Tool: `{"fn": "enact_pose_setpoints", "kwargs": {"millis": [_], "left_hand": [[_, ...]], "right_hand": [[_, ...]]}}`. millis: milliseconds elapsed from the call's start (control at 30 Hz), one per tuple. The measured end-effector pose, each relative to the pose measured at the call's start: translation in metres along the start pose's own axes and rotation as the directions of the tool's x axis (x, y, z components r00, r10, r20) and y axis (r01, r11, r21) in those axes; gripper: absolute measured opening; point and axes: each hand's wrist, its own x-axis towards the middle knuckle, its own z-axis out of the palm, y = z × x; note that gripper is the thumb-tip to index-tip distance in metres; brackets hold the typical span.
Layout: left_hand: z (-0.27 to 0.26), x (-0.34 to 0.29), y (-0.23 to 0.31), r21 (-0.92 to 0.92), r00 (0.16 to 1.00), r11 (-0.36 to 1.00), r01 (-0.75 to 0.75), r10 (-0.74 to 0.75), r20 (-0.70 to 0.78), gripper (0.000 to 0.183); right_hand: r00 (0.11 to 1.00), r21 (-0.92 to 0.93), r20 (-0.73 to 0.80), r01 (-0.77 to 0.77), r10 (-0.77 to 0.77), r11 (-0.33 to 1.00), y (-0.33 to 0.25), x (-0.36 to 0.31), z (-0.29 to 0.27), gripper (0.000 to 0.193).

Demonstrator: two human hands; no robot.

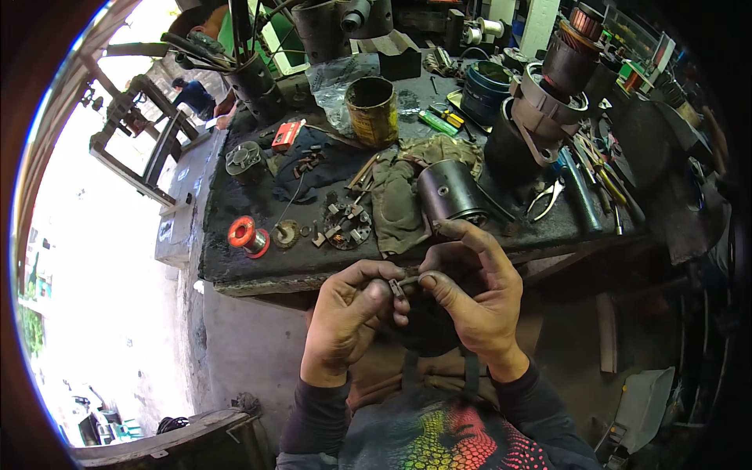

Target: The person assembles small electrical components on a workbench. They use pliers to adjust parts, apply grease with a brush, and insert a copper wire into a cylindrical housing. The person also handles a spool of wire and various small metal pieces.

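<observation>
Both my hands are up in front of the bench's near edge, around one small part. My left hand (345,313) pinches a small dull-grey metal piece (397,289) between thumb and fingers; it looks like a carbon brush with a short lead. My right hand (478,298) closes its thumb on the thin end of the same piece, with the forefinger raised and bent. Just beyond the hands lie a round brush holder plate (347,225), a grimy cloth (398,205) and a black metal cylinder (449,190) on its side.
On the dark workbench (258,268) are a red solder spool (249,236), a small red box (288,135), a rusty yellow can (371,113) and pliers (546,199). Stacked motor parts (548,102) stand at the right. Another person (194,97) is far off at left.
</observation>
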Motion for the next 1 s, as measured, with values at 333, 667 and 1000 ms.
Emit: {"fn": "enact_pose_setpoints", "kwargs": {"millis": [333, 667, 1000], "left_hand": [[0.028, -0.002, -0.006, 0.683, 0.981, 0.73, -0.026, 0.15, -0.123, 0.022], [0.027, 0.0, -0.008, 0.641, 0.978, 0.762, -0.087, 0.187, -0.09, 0.019], [0.03, 0.0, -0.008, 0.638, 0.978, 0.762, -0.112, 0.199, -0.067, 0.018]], "right_hand": [[0.999, -0.165, 0.007, -0.045, 0.047, 0.985, 0.005, -0.004, -0.013, 0.048], [0.991, -0.2, 0.068, 0.13, -0.119, 0.971, 0.022, -0.022, -0.031, 0.049], [0.953, -0.51, 0.136, 0.301, -0.271, 0.805, 0.022, -0.019, -0.041, 0.061]]}}
